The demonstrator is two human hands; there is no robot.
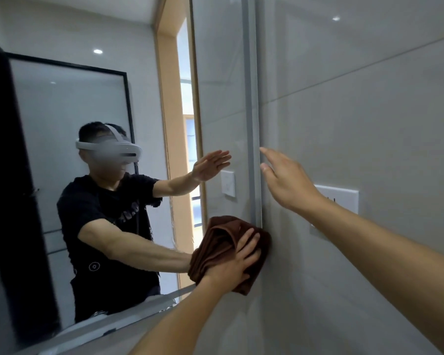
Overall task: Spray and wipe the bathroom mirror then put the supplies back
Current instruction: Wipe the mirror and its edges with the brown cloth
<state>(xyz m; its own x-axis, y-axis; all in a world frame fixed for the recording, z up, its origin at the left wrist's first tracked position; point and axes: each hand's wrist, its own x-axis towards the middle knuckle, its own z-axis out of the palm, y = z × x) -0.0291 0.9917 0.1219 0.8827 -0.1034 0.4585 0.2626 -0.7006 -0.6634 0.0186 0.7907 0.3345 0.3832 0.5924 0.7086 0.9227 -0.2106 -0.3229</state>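
Mirror (100,98) edge: left hand (237,262) presses brown cloth (215,247); no legible writing.

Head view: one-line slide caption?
Left hand presses brown cloth on mirror edge; right hand open.

Mirror (113,124) on the left, wall (369,111) on the right, meeting at the mirror's upright right edge near the centre. Cloth (215,247) lies against the mirror's lower right corner, overlapping that edge and reaching onto the wall. Left hand (237,262) rests on the cloth, its forearm entering from below. Right hand (285,178) sits above the cloth, on the wall side, fingertips just beside the mirror edge. Switch plate (344,197) on the wall, right of and partly behind the right wrist. Ledge (128,321) runs below the mirror's bottom edge.
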